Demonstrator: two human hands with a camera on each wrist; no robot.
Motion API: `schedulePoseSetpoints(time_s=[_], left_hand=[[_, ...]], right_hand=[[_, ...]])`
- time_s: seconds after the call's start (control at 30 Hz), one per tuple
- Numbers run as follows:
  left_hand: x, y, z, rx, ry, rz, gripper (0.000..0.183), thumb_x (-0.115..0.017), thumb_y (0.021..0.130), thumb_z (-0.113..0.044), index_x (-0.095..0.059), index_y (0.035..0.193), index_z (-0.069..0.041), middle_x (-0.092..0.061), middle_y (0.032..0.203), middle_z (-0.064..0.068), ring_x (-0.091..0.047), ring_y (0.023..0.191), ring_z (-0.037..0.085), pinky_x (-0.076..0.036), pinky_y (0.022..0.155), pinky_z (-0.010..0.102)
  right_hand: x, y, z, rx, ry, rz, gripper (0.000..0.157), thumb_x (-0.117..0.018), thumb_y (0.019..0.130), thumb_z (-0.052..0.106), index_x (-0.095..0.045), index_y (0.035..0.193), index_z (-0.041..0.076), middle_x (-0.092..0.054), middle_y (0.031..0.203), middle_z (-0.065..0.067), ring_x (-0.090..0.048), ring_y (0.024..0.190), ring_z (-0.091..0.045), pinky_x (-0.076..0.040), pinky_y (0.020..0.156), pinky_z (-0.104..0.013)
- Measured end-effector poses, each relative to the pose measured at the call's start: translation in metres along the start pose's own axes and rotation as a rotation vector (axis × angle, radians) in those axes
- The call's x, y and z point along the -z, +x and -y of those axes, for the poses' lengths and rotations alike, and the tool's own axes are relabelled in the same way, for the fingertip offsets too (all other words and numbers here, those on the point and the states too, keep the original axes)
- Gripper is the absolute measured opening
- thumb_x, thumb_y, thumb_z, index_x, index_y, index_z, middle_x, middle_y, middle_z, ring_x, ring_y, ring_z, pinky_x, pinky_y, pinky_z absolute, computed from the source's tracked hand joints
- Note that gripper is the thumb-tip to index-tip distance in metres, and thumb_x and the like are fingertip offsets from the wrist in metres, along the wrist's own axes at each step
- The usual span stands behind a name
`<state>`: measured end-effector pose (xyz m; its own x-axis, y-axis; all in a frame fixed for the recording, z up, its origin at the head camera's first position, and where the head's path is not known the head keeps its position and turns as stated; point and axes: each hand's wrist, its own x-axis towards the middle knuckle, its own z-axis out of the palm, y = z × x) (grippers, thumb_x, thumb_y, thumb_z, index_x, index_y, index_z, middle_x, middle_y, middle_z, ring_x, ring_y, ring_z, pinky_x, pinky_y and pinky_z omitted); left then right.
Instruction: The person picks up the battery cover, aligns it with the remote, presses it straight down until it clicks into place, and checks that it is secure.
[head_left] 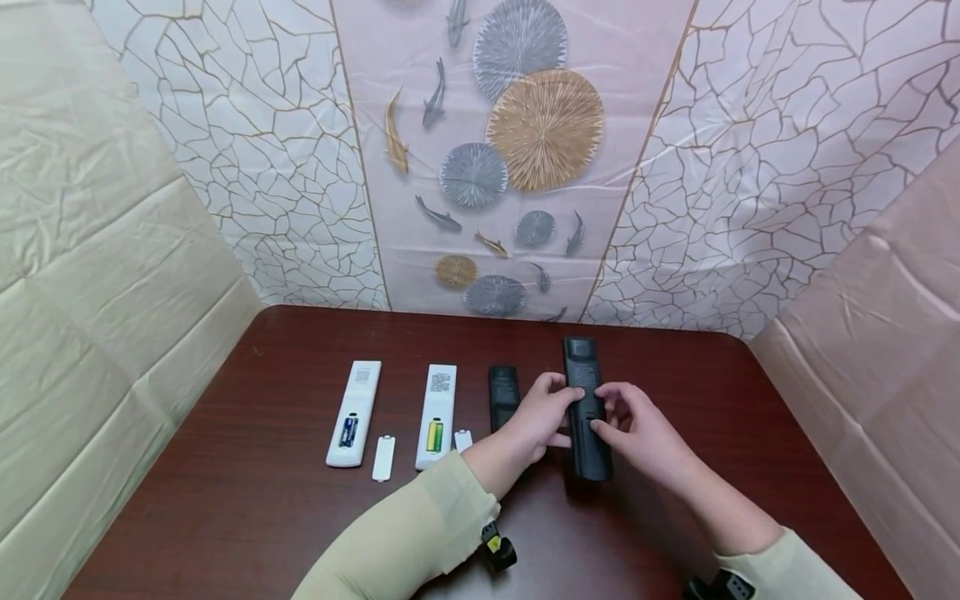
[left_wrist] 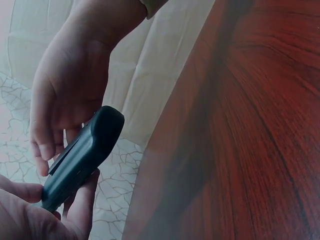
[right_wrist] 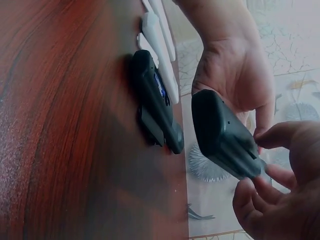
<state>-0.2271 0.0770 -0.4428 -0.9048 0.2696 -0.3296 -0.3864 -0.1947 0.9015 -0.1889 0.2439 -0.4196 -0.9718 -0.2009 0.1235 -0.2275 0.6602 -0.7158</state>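
A black remote control is held above the table, back side up. My left hand grips it from the left, thumb on the back edge and fingers underneath. From the right, my right hand has its thumb and curled fingers at the battery cover, whose edge stands slightly off the body in the left wrist view. Beside my left forearm lies a second black remote, with blue in its uncovered battery bay. Its loose black cover lies next to it.
Farther left lie two white remotes, one with dark blue batteries and one with yellow-green batteries. A white battery cover lies between them; another is partly hidden by my left sleeve. Cloth walls surround the brown table.
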Motion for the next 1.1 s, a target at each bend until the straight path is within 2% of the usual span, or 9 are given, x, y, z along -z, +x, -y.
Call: schedulePoseSetpoints(time_s=[0.17, 0.3, 0.53, 0.63, 1.1], left_hand=[[-0.0023, -0.002, -0.0005, 0.003, -0.014, 0.012, 0.031, -0.064, 0.097, -0.027, -0.052, 0.124, -0.018, -0.069, 0.101, 0.01, -0.072, 0.086, 0.026, -0.06, 0.066, 0.047], [-0.0021, -0.0041, -0.0023, 0.004, -0.013, 0.026, 0.03, -0.063, 0.097, -0.028, -0.053, 0.123, -0.019, -0.068, 0.102, 0.009, -0.072, 0.086, 0.025, -0.06, 0.067, 0.047], [-0.0013, -0.0047, -0.0029, 0.011, 0.022, 0.017, 0.032, -0.064, 0.097, -0.029, -0.053, 0.125, -0.019, -0.07, 0.1, 0.008, -0.072, 0.086, 0.024, -0.06, 0.071, 0.045], [-0.0005, -0.004, -0.0028, 0.008, 0.05, 0.015, 0.033, -0.064, 0.096, -0.029, -0.054, 0.126, -0.019, -0.071, 0.099, 0.007, -0.072, 0.085, 0.023, -0.06, 0.071, 0.044], [-0.0004, -0.0054, -0.0043, 0.004, 0.043, 0.016, 0.031, -0.067, 0.096, -0.029, -0.056, 0.123, -0.019, -0.068, 0.099, 0.007, -0.071, 0.084, 0.024, -0.06, 0.066, 0.044]], right_hand=[[0.0022, 0.0004, 0.0013, -0.079, 0.055, 0.021, 0.062, -0.064, 0.096, 0.013, -0.031, 0.148, 0.003, -0.048, 0.119, -0.018, -0.053, 0.094, -0.027, -0.052, 0.072, -0.034], [0.003, 0.001, 0.0008, -0.152, 0.163, 0.081, 0.073, -0.06, 0.099, 0.017, -0.016, 0.156, 0.007, -0.048, 0.125, -0.022, -0.057, 0.098, -0.03, -0.057, 0.069, -0.042], [0.0022, 0.003, -0.0026, -0.175, 0.198, 0.102, 0.072, -0.061, 0.099, 0.016, -0.017, 0.157, 0.01, -0.052, 0.113, -0.02, -0.058, 0.087, -0.027, -0.057, 0.065, -0.044], [0.0021, 0.0029, -0.0032, -0.175, 0.205, 0.108, 0.073, -0.061, 0.099, 0.016, -0.017, 0.157, 0.01, -0.052, 0.112, -0.019, -0.058, 0.086, -0.027, -0.057, 0.064, -0.045], [0.0018, 0.0023, -0.0038, -0.163, 0.216, 0.089, 0.072, -0.061, 0.098, 0.013, -0.02, 0.156, 0.011, -0.053, 0.11, -0.02, -0.057, 0.085, -0.027, -0.057, 0.063, -0.047]])
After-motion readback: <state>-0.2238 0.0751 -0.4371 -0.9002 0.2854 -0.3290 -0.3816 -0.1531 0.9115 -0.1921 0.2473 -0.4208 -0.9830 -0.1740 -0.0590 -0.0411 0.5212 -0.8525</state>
